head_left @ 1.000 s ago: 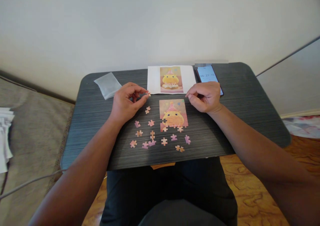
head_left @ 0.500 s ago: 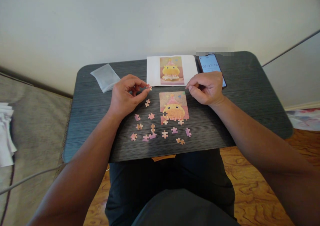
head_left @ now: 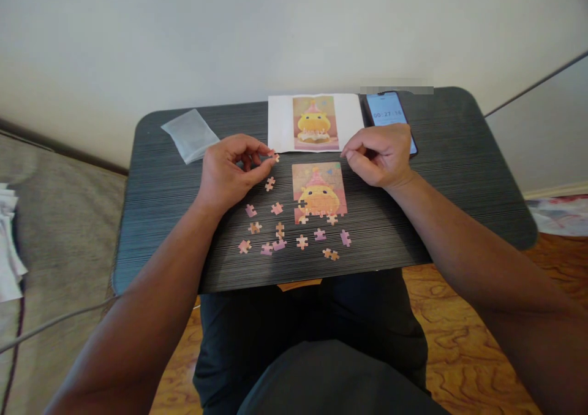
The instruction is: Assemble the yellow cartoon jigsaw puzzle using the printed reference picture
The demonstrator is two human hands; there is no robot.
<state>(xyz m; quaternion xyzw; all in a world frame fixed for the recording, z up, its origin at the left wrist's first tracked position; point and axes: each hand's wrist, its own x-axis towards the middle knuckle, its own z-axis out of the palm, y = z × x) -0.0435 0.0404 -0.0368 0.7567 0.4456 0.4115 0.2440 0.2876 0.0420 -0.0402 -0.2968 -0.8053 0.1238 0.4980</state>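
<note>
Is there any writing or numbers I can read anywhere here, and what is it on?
"00:27:16", roughly; the last digit is blurry: on the phone screen, like a timer.
Smaller text on the phone: too small to read.
Reference print, puzzle, loose pieces, bag: no writing visible.

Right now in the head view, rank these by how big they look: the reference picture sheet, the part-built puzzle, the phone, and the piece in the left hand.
1. Reference picture sheet, largest.
2. Part-built puzzle.
3. Phone: the right hand covers its near end, so its rank against the puzzle is unsure.
4. Piece pinched in the left hand, smallest.
</note>
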